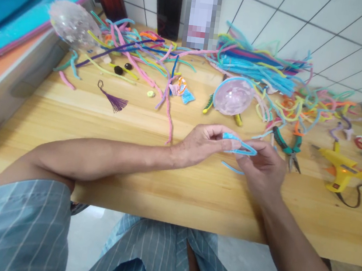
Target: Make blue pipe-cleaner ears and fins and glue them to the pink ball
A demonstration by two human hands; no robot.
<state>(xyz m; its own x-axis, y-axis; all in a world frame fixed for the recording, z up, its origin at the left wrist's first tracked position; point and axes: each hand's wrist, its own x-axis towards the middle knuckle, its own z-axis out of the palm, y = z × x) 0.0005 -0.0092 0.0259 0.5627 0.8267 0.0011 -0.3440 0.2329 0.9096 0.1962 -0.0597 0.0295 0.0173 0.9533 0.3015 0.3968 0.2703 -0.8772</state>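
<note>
Both my hands meet over the middle of the wooden table (103,174). My left hand (201,144) pinches one end of a light blue pipe cleaner (239,143) that is bent into a narrow loop. My right hand (263,167) is closed on the other end of the same blue pipe cleaner, whose loose tail (231,167) sticks out below the fingers. Just beyond the hands lies a clear pinkish faceted ball (233,96) ringed with a blue pipe cleaner.
A heap of coloured pipe cleaners (261,70) spreads along the table's far side. Green-handled pliers (288,146) and a yellow glue gun (345,169) lie to the right. A purple tassel (114,100), another clear ball (72,23) and foam sheets (14,14) are at the left.
</note>
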